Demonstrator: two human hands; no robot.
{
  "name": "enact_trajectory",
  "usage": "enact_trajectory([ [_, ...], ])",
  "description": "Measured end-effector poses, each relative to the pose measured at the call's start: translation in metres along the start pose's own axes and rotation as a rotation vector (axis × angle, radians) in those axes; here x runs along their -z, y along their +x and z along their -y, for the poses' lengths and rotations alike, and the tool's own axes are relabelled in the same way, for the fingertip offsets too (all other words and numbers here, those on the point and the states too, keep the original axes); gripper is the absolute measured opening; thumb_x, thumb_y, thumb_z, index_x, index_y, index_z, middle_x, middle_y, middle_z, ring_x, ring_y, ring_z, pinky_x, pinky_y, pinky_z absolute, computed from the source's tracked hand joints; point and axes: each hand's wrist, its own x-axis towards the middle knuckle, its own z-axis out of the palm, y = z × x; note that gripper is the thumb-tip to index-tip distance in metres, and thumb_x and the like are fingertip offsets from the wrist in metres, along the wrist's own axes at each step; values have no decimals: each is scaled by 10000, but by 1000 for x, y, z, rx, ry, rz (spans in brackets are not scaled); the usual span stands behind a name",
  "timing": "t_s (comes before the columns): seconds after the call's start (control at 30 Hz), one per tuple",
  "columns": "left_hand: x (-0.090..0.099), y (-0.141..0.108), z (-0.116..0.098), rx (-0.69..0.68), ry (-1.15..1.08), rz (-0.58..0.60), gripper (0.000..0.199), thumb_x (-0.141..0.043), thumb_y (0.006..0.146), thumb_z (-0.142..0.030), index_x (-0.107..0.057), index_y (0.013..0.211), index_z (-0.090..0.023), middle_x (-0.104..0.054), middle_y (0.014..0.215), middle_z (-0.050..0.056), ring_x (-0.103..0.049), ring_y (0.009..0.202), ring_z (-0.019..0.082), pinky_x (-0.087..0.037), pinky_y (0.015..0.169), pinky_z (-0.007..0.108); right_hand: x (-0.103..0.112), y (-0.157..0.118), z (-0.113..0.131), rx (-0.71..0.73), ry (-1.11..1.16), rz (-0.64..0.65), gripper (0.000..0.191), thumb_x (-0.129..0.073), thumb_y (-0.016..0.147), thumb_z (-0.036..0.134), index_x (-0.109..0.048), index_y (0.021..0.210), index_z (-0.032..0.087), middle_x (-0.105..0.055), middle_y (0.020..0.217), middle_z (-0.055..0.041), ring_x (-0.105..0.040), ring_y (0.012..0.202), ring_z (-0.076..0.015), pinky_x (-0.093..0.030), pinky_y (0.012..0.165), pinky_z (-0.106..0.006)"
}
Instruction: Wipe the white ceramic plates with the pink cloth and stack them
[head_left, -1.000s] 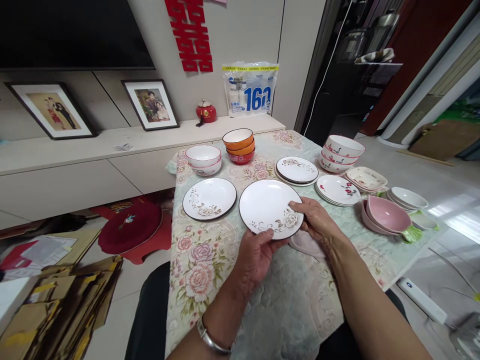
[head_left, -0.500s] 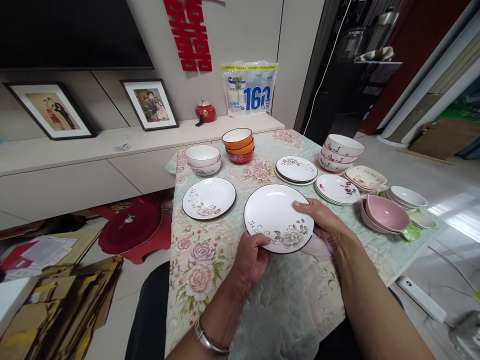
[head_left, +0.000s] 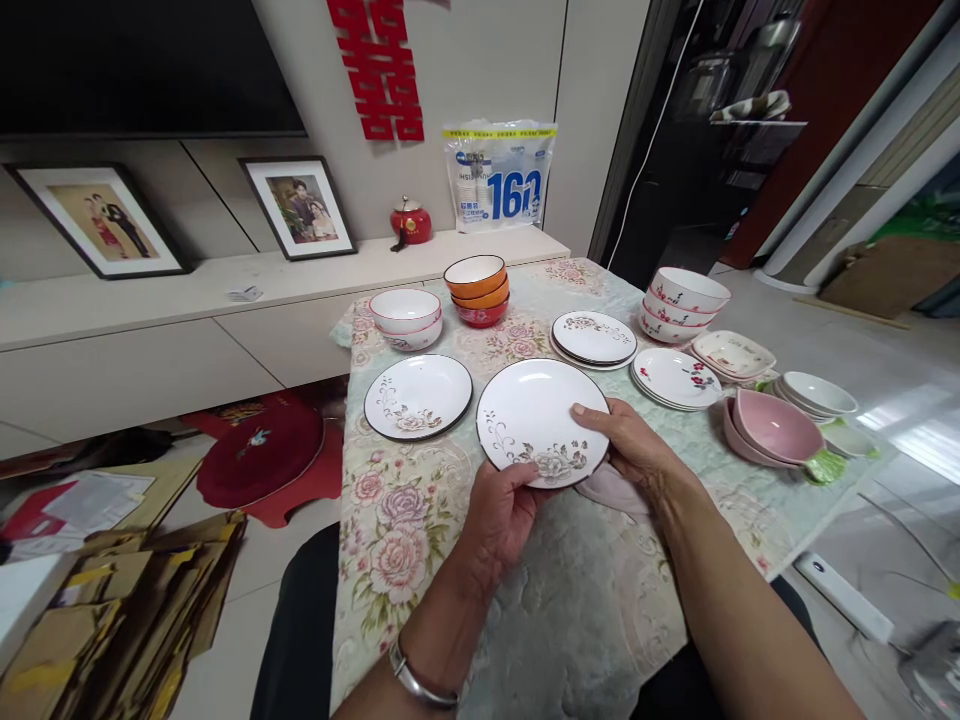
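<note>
Between both hands, above the table, is a white plate with a dark rim and a brown flower print. My left hand grips its lower edge, thumb on top and fingers beneath. On its right side my right hand has its thumb over the rim, the other fingers mostly hidden underneath. A similar flowered plate lies on the tablecloth to the left. Behind the held plate rests a stack of dark-rimmed plates. A pale pink item lies partly hidden below my right hand.
White bowls and orange bowls stand stacked at the back. To the right are blossom-print bowls, small plates, squarish dishes, pink bowls and small white bowls. A low cabinet runs behind the table.
Both hands have shifted the held plate slightly left and away from me. It has turned a little, so its printed flowers sit farther left.
</note>
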Motion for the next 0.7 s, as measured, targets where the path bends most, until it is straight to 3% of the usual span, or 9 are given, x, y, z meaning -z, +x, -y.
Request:
enact_trajectory([
  [0.2,1,0,0,45,27,-57,571,-608,486,6,-700,1035,-122,-765,954,85,-682,976,288,-562,811,359,15,-4,12,-89,5,-12,375,-815,688,307,-714,973,86,-770,858,-145,-722,682,-246,-592,620,-326],
  [0.4,0,-2,-1,-5,52,-39,501,-722,574,-74,-676,1071,-121,-753,1006,99,-683,941,254,-567,789,340,12,-1,5,-16,18,-85,384,-819,668,255,-701,997,96,-771,906,-140,-721,694,-239,-590,614,-316],
  [0.53,0,-1,-1,-8,57,-8,547,-753,617,-115,-626,1148,-152,-738,1052,101,-688,854,239,-583,690,358,1,3,-3,63,51,-41,446,-814,685,274,-691,1081,112,-766,980,-130,-728,784,-252,-591,680,-317],
  [0.7,2,2,-2,11,17,-42,545,-680,551,-22,-657,1079,-154,-749,1007,81,-689,869,241,-572,695,339,5,1,-1,10,16,53,464,-803,718,328,-695,1111,106,-762,995,-142,-728,812,-263,-590,695,-329],
])
